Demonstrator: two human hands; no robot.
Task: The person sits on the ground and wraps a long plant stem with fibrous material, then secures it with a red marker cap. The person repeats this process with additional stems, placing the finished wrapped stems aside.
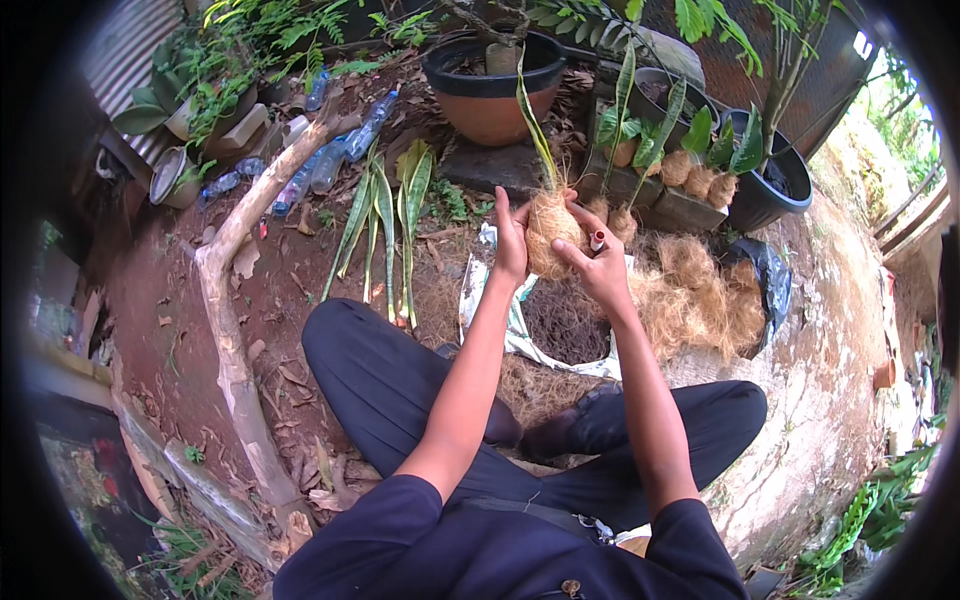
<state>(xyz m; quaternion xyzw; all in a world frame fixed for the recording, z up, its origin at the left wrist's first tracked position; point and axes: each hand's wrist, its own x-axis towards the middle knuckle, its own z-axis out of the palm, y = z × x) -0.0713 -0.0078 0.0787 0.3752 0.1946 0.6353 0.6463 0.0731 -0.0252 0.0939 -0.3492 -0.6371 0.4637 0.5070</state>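
Note:
Between my two hands stands a fibre-wrapped plant ball [551,232], upright, with a snake plant leaf [534,124] rising from its top. My left hand [513,238] presses against its left side, palm and fingers along the fibre. From the right, my right hand [600,259] grips it with the thumb across the front. A small reddish spool-like object [597,240] with a pale end sits among the right hand's fingers. Just below lies an opened white sack [540,354] of dark soil [566,319]. Loose coconut fibre [690,292] is heaped to the right.
Cut snake plant leaves [386,232] lie left of the sack. A thick branch [225,300] crosses the ground farther left, near plastic bottles [330,161]. Several wrapped plant balls [699,182] line a block [686,208], close to large pots [491,105]. A dark plastic bag [772,281] adjoins the fibre.

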